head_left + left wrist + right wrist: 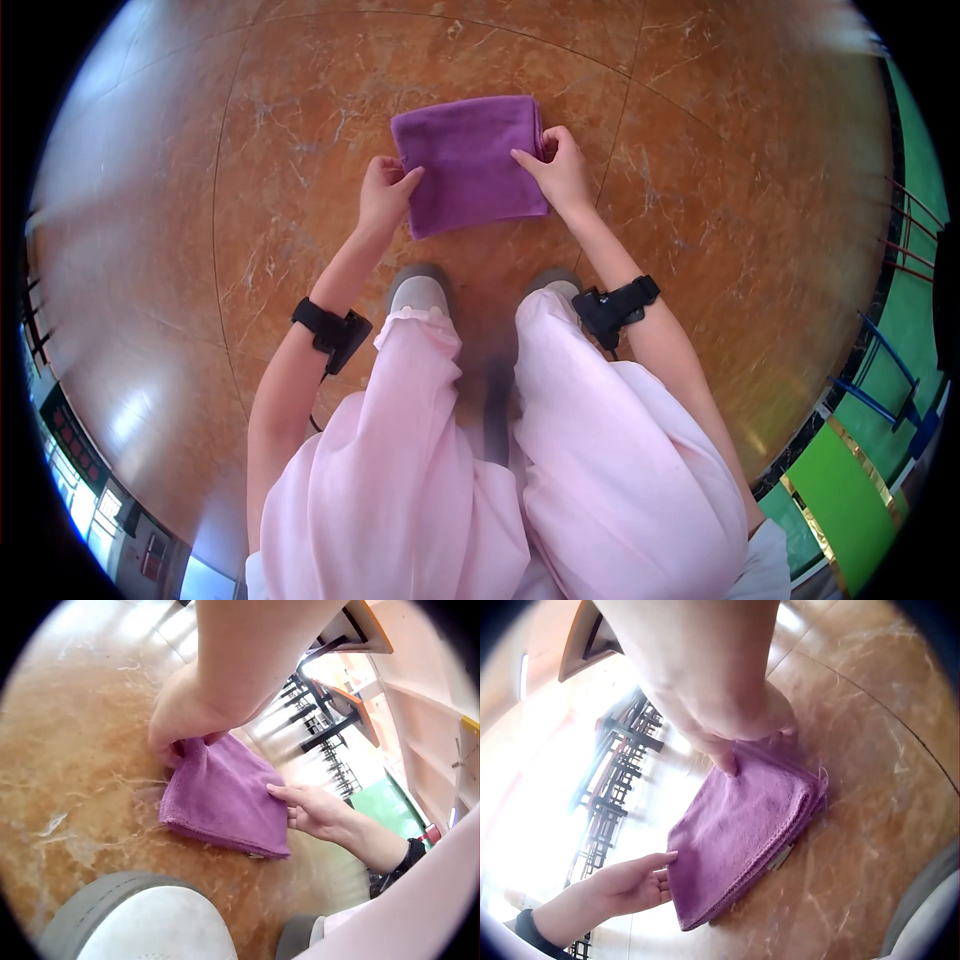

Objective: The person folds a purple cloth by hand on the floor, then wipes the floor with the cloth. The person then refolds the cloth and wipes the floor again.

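Note:
A purple towel (470, 165), folded into a rough square of several layers, is between my two hands over the floor. My left hand (383, 195) pinches its left edge, thumb on top and fingers beneath. At the opposite edge my right hand (562, 175) grips it the same way, the thumb lying on the upper face. In the right wrist view the stacked layers of the towel (742, 832) show along the near edge, with a small pale tag (781, 857) sticking out below. The left wrist view shows the towel (225, 795) bunched a little at my left hand.
Brown marbled floor tiles (300, 120) spread all round. My two shoes (420, 290) stand just below the towel, under pink trouser legs (400, 430). Black camera straps (630, 300) circle both forearms. A green area with blue bars (880, 370) lies at the far right.

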A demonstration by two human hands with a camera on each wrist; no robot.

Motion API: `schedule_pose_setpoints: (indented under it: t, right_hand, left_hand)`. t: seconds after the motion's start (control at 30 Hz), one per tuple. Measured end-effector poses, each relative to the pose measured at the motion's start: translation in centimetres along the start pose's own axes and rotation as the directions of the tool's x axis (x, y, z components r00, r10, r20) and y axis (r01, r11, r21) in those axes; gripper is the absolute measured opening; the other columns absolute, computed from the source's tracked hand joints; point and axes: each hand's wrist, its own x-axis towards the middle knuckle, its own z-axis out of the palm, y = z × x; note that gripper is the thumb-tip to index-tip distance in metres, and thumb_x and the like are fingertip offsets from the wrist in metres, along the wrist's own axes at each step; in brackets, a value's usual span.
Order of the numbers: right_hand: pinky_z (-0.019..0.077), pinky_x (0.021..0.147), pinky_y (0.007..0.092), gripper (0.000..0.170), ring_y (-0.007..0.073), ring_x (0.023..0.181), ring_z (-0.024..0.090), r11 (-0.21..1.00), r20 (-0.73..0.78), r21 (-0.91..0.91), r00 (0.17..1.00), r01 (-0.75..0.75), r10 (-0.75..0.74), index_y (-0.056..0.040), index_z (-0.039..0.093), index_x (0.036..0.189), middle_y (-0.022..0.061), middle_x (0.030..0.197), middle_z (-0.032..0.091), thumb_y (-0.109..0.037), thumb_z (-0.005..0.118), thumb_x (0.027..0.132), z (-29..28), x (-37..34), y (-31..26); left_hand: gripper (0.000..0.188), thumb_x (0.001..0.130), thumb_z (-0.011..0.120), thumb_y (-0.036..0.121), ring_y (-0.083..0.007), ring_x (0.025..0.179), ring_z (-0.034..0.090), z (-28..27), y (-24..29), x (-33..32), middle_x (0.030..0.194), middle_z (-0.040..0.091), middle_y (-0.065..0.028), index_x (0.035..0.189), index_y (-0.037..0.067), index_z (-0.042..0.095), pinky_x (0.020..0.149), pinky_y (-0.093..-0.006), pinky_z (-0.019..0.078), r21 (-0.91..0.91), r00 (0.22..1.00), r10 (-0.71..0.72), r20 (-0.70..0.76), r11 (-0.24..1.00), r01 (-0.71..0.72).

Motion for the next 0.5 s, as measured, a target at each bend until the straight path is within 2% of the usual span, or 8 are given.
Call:
schedule_pose_setpoints:
  t: [0.13,0.2,0.23,0.3,0.43,0.5]
  right_hand:
    - [0.0485,0.066,0.0326,0.038,0.0186,0.069,0.059,0.994,0.013,0.097,0.999,0.048,-0.049,-0.0025,0.054,0.089,0.0080,0.076,0.061,-0.019,0.081,0.068,0.6,0.7,1.8]
    - [0.0487,0.064,0.0295,0.034,0.0151,0.070,0.060,0.962,-0.008,0.274,1.000,0.010,-0.008,-0.0013,0.055,0.091,0.0075,0.078,0.062,-0.015,0.079,0.071,0.6,0.9,2.3]
    - [0.0487,0.064,0.0295,0.034,0.0151,0.070,0.060,0.962,-0.007,0.274,1.000,0.009,-0.008,-0.0013,0.055,0.091,0.0075,0.078,0.062,-0.015,0.079,0.071,0.5,0.8,2.3]
    - [0.0486,0.064,0.0259,0.028,0.0130,0.069,0.061,0.910,-0.004,0.392,0.989,-0.136,0.149,0.0016,0.057,0.094,0.0078,0.079,0.064,-0.008,0.075,0.075,0.2,0.5,2.2]
    - [0.0488,0.064,0.0244,0.024,0.0121,0.069,0.062,0.919,-0.009,0.359,0.984,-0.162,0.177,0.0039,0.059,0.097,0.0088,0.079,0.066,-0.004,0.071,0.078,0.1,0.2,2.3]
    - [0.0490,0.064,0.0240,0.022,0.0117,0.070,0.062,0.930,-0.039,0.353,0.992,-0.103,0.124,0.0042,0.059,0.097,0.0093,0.078,0.067,-0.004,0.070,0.079,-0.1,0.0,2.2]
  left_hand:
    - [0.027,0.086,0.067,0.013,-0.0096,0.078,0.059,-0.5,-0.1,0.2,0.090,0.063,-0.0035,0.103,0.005,0.048,0.062,-0.0228,0.0463,-0.057,0.998,-0.040,0.042,0.997,0.042]
    - [0.027,0.085,0.067,0.010,-0.0099,0.076,0.059,-0.7,-0.3,0.3,0.088,0.063,-0.0040,0.101,0.006,0.046,0.061,-0.0233,0.0464,-0.126,1.000,-0.006,0.027,0.992,0.009]
    - [0.027,0.085,0.067,0.010,-0.0099,0.076,0.059,-0.8,-0.5,0.5,0.088,0.063,-0.0040,0.101,0.006,0.046,0.061,-0.0233,0.0464,-0.126,1.000,-0.007,0.026,0.992,0.010]
    - [0.030,0.083,0.069,0.008,-0.0099,0.074,0.059,-1.0,-0.7,0.8,0.085,0.063,-0.0049,0.101,0.006,0.045,0.060,-0.0230,0.0462,-0.070,0.999,0.047,0.023,0.997,-0.045]
    - [0.033,0.082,0.071,0.008,-0.0102,0.072,0.058,-0.8,-0.7,0.8,0.084,0.063,-0.0056,0.101,0.006,0.044,0.059,-0.0226,0.0458,-0.089,1.000,0.030,-0.003,0.996,-0.030]
    - [0.035,0.081,0.072,0.009,-0.0107,0.074,0.059,-0.8,-0.6,0.6,0.085,0.063,-0.0062,0.102,0.006,0.043,0.060,-0.0229,0.0466,-0.087,1.000,0.027,-0.009,0.996,-0.028]
